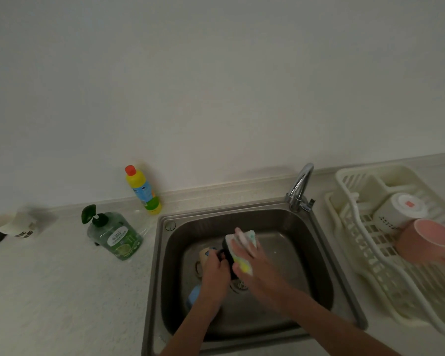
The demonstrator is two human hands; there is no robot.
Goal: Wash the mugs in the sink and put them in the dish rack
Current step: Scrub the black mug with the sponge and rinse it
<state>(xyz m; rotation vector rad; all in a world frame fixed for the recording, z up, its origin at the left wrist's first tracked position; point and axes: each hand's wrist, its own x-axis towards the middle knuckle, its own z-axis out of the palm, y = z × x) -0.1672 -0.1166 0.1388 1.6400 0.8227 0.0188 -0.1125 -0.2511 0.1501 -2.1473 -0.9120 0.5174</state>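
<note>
Down in the stainless steel sink (pixel 316 253), the left hand (pixel 216 274) grips a black ceramic mug (pixel 228 255); the right hand (pixel 249 258) presses a yellow-and-white sponge (pixel 244 249) against it; 2 mugs, white (pixel 396 211) and pink (pixel 427 241), lie in the cream plastic dish rack (pixel 370 253) on the bench (pixel 62 291).

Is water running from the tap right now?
No: no stream falls from the tap into the sink, while the hands scrub a black mug with a sponge.
</note>
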